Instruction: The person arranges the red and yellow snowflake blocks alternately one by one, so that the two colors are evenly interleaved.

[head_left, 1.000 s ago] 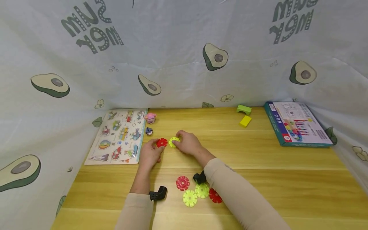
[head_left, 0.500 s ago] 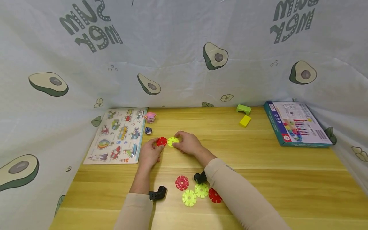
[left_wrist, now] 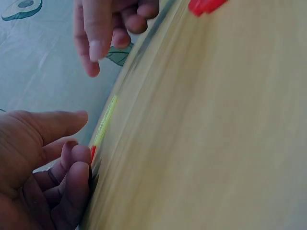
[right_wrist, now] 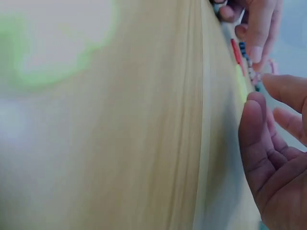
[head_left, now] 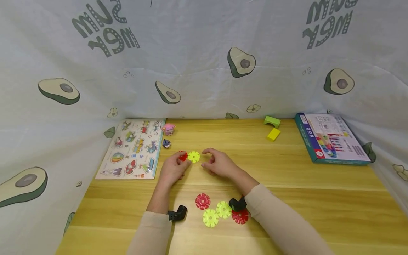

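A red notched disc (head_left: 183,156) and a yellow-green notched disc (head_left: 193,157) lie edge to edge on the wooden table. My left hand (head_left: 173,168) is at the red disc and partly covers it, its thumb tip beside the yellow-green one. In the left wrist view, a gap shows between the left hand's index finger and thumb. Just right of the yellow-green disc is my right hand (head_left: 220,163), thumb and fingers spread apart around nothing. Nearer me lie a pinkish-red disc (head_left: 202,201), yellow-green discs (head_left: 210,218) and another red disc (head_left: 240,216), under the right wrist's camera.
A picture puzzle board (head_left: 130,150) lies on the left, with a pink figurine (head_left: 169,129) and a small dark figurine (head_left: 166,143) beside it. Toward the back right are a green arch block (head_left: 272,121), a yellow block (head_left: 273,134) and a flat box (head_left: 331,138). A printed curtain (head_left: 204,71) hangs behind.
Both hands have let go of the discs they pinched. The right hand has drawn back to the right; the left has shifted slightly right, covering more of the red disc.
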A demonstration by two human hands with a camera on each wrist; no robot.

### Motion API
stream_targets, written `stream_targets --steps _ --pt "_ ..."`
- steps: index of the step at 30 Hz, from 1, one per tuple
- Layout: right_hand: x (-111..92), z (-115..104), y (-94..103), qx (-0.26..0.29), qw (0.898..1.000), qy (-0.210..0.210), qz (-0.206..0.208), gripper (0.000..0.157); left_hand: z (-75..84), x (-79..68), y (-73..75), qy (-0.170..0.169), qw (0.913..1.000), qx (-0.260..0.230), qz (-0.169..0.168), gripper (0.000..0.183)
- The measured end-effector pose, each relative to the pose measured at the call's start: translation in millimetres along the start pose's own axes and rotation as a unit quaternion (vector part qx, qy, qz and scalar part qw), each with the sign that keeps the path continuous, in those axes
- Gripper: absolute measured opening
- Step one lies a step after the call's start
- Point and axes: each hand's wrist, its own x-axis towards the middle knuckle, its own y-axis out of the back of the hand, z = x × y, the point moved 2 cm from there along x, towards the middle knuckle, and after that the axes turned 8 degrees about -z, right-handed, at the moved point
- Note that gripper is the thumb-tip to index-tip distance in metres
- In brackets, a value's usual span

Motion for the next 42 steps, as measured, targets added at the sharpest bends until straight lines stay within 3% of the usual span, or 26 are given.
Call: stream_targets --steps 7,14,20,26,35,42 --pt "-51.9 7.6 6.6 -0.054 0.998 0.020 -0.032 0.039 10.0 3.0 -15.3 -0.053 0.9977 -0.028 -0.030 0.044" --pt "-87.3 4.5 -6.0 -0.071 0.993 0.056 -0.071 0.035 12.5 8.4 -21.5 -0.053 0.9975 -0.029 -0.037 0.042" --pt "-87.2 -9.3 -32.4 -0.147 0.980 0.102 -0.083 0.038 9.2 8.0 -20.4 -0.020 0.9987 -0.007 -0.047 0.046" --pt "-86.1 -14.9 -46.3 -0.204 0.970 0.094 -0.092 0.043 10.6 7.1 -23.9 -0.016 0.9983 -0.001 -0.056 0.046" --pt "-82.8 -13.6 -46.2 -0.179 0.978 0.077 -0.076 0.034 13.3 7.7 -26.4 0.000 0.9993 -0.009 -0.037 0.044" --pt "-77.1 -9.0 -42.7 -0.106 0.988 0.090 -0.063 0.025 11.5 9.9 -26.0 0.009 0.9994 -0.013 -0.031 0.044"
